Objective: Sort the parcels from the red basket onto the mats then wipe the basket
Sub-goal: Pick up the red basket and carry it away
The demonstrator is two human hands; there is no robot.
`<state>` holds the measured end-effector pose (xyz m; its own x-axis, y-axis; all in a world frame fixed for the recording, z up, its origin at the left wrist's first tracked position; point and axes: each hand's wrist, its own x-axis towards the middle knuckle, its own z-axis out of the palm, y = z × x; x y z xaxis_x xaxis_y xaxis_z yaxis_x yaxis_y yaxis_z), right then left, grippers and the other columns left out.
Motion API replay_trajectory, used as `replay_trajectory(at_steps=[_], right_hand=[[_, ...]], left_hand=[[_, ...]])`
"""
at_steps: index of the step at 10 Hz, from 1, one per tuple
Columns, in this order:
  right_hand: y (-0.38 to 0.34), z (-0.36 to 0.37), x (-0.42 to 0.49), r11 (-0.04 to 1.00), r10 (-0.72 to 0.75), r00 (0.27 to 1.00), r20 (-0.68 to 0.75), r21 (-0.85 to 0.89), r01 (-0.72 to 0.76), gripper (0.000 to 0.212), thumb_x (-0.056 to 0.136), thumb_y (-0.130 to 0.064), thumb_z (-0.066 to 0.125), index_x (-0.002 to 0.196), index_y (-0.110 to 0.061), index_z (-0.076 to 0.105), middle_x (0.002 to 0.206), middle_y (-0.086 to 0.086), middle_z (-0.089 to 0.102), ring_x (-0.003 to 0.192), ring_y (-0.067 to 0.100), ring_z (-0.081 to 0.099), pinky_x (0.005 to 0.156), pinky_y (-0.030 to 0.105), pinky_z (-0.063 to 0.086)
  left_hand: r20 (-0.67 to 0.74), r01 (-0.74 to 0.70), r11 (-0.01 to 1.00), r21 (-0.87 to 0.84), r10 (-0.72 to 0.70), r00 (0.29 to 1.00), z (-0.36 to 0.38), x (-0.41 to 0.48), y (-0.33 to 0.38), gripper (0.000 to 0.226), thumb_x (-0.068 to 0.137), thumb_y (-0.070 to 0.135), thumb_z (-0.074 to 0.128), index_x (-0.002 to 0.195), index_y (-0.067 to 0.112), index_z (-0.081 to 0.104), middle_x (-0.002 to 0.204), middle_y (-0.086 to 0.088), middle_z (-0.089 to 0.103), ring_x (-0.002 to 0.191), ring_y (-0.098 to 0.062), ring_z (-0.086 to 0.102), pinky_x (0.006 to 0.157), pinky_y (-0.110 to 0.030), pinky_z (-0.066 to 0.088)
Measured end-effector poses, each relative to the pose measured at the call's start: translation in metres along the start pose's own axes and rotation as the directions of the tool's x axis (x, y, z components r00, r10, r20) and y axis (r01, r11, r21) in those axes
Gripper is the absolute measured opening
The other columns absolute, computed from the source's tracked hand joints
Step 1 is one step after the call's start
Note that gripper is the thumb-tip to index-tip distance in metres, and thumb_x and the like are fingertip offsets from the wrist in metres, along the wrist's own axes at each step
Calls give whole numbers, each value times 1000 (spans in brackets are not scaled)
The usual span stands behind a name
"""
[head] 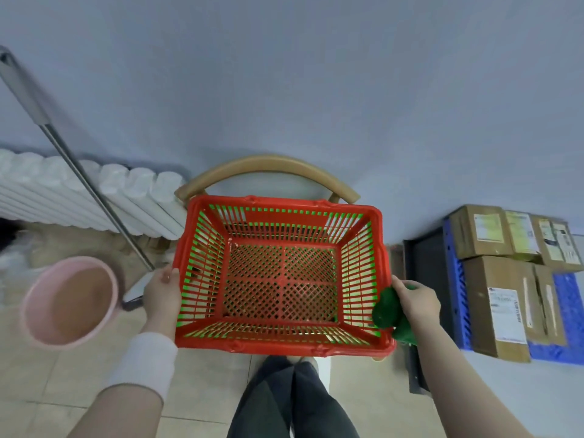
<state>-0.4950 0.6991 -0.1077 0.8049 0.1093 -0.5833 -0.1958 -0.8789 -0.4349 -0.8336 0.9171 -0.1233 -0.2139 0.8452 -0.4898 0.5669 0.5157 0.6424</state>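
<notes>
One red basket (pixel 284 345), nothing inside, sits centre frame just in front of 1 wooden chair back (pixel 268 164); seat hidden under it. 2 hands on it: L hand (pixel 162 292) has a closed grip on the basket's left rim, thumb on top of the edge, w/ 1 pale wristband (pixel 148 361) on that wrist. R hand (pixel 417 298) has a closed grip on 1 green cloth (pixel 387 308), bunched and touching the right rim's outer side.

Parcels (pixel 496 308): at least 5 brown cardboard boxes, well apart from the basket at far right, packed close together in approx. 2 rows on the blue mats (pixel 568 298). 2 blue patches show, 1 on each side of the near row; can't tell if they join. Each box carries 1 or more white labels (pixel 507 311); print too small to read, no brand legible. 1 black panel (pixel 426 273) lies on the floor between basket and boxes.

Left side: 1 pink basin (pixel 69 298), 1 metal mop handle (pixel 79 175) leaning, 1 white radiator (pixel 38 188) on the wall.
</notes>
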Motion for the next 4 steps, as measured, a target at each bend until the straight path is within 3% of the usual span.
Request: replay_trajectory(at_steps=[1, 2, 4], right_hand=[[0, 6, -7, 998, -56, 998, 20, 41, 55, 25, 80, -47, 63, 93, -26, 68, 89, 1, 65, 69, 10, 53, 57, 27, 41], [-4, 10, -18, 993, -96, 995, 39, 73, 93, 19, 80, -46, 65, 89, -30, 66, 102, 5, 67, 88, 21, 60, 73, 36, 51], [-10, 13, -41, 968, -215, 976, 22, 134, 211, 23, 83, -38, 64, 103, -27, 68, 113, 7, 66, 98, 24, 61, 78, 37, 52]], left_hand=[[14, -17, 999, 38, 17, 1000, 4, -5, -1, 36, 97, 36, 37, 120, 17, 57, 108, -16, 66, 93, -35, 64, 89, -45, 49], [0, -77, 990, 115, 77, 997, 7, -14, 5, 39, 98, 35, 36, 127, 16, 53, 116, -15, 64, 99, -34, 62, 87, -43, 45], [81, -179, 983, 30, 176, 981, 12, -26, 13, 38, 96, 38, 41, 129, 23, 50, 125, -8, 60, 101, -26, 61, 89, -42, 49]])
